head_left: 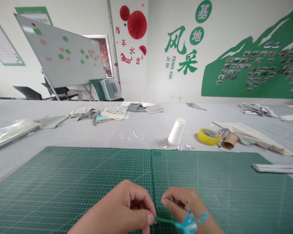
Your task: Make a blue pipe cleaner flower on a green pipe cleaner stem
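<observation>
A small handmade flower with bright blue thread loops and a pale centre shows at the bottom of the head view. Its thin green stem is pinched at the far end between the thumb and index finger of my left hand. My right hand is curled just behind the flower, thumb and index finger pressed together. Whatever those fingertips hold, if anything, is too small to make out. Both hands are over the green cutting mats, close to the seam between them.
A white thread cone stands behind the mats. Right of it lie yellow tape, a cardboard tube and cloth. Loose clear thread is tangled on the grey table. Folded fabric lies farther back.
</observation>
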A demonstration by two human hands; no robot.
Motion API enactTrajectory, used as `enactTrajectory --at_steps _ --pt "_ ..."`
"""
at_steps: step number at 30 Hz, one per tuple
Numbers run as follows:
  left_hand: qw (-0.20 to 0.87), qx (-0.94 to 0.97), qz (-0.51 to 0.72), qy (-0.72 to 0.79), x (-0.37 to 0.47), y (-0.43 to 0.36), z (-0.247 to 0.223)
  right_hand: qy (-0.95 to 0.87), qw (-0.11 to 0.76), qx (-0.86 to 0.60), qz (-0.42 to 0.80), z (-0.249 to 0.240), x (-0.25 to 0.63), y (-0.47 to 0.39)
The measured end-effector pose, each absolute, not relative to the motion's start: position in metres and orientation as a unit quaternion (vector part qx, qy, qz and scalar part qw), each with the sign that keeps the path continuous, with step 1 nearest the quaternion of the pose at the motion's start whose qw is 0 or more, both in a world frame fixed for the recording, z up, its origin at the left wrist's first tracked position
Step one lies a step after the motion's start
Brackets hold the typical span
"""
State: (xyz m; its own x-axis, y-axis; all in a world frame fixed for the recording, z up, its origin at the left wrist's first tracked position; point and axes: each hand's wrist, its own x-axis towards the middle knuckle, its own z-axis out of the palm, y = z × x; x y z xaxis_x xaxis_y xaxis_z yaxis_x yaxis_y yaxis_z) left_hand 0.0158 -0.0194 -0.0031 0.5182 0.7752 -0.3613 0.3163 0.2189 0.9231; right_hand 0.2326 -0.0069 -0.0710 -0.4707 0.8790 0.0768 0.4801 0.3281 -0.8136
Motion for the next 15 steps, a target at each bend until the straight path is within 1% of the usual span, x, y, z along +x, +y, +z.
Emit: enactTrajectory --at_steps 6,11,15 --pt "0.560 0.659 0.079 0.495 0.024 -0.022 0.002 -0.746 0.277 -0.460 0.394 -0.064 0.232 -0.007" --pt "0.455 0.713 0.048 0.531 0.032 -0.026 0.003 -0.754 0.283 -0.456 0.380 -0.058 0.232 -0.011" --pt "0.421 0.732 0.018 0.536 0.035 -0.031 0.003 -0.769 0.299 -0.439 0.356 -0.055 0.232 -0.016"
